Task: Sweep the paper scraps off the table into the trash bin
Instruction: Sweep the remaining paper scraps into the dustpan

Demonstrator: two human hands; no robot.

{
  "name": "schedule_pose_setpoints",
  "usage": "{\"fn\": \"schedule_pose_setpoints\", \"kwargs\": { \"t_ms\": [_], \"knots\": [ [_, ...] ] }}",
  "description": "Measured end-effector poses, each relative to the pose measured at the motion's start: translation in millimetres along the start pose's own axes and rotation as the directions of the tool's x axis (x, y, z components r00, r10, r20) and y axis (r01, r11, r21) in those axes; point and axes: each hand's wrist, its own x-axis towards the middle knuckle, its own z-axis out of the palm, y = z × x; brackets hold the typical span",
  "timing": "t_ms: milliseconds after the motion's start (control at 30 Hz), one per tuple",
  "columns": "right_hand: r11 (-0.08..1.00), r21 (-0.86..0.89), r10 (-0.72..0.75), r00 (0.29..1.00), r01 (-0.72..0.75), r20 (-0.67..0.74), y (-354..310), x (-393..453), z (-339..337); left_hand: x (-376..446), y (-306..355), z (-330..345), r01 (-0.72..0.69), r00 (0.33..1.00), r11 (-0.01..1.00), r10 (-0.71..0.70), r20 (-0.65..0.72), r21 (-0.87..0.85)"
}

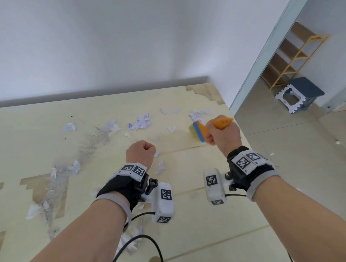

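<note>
The right hand [222, 134] grips an orange brush [202, 129] at right centre. The left hand [140, 152], mid-frame, is a bare fist. Scraps [140, 123] litter the table [191, 218] above it.

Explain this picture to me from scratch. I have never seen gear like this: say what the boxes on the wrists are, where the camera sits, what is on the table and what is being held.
There is no robot here, and the single picture comes from a camera worn on the person's head, looking down at their own arms. Each wrist wears a black strap carrying white boxes with square black-and-white printed codes; what those are for the picture does not say. The left hand is a closed fist holding nothing, above the table. The right hand grips the orange handle of a small brush with a blue and yellow head near the table's right edge. Torn paper scraps and a streak of grey dust lie scattered on the pale tabletop. No trash bin is in view.
</note>
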Motion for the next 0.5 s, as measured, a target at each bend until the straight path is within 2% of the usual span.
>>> {"fn": "schedule_pose_setpoints", "kwargs": {
  "t_ms": [100,167,233,300,500],
  "knots": [
    [0.991,-0.104,-0.112,0.964,0.089,-0.243,-3,15,-7,3,-2,-3,0.002,1.000,1.000,-0.002,-0.010,-0.002],
    [0.967,-0.246,-0.135,0.951,0.065,-0.278,-1,29,-10,5,-5,-6,0.017,1.000,1.000,-0.017,-0.013,-0.003],
    [0.931,-0.364,-0.094,0.969,0.004,-0.230,2,41,-10,8,-8,-9,0.027,0.999,1.000,-0.027,-0.022,-0.003],
    [0.917,-0.398,-0.056,0.984,-0.015,-0.167,-1,47,-4,12,-9,-10,0.022,0.999,1.000,-0.022,-0.039,0.002],
    [0.973,-0.214,-0.062,0.991,0.086,0.116,-7,30,20,19,-9,-14,0.027,0.999,0.999,-0.027,-0.038,-0.018]
  ]
}}
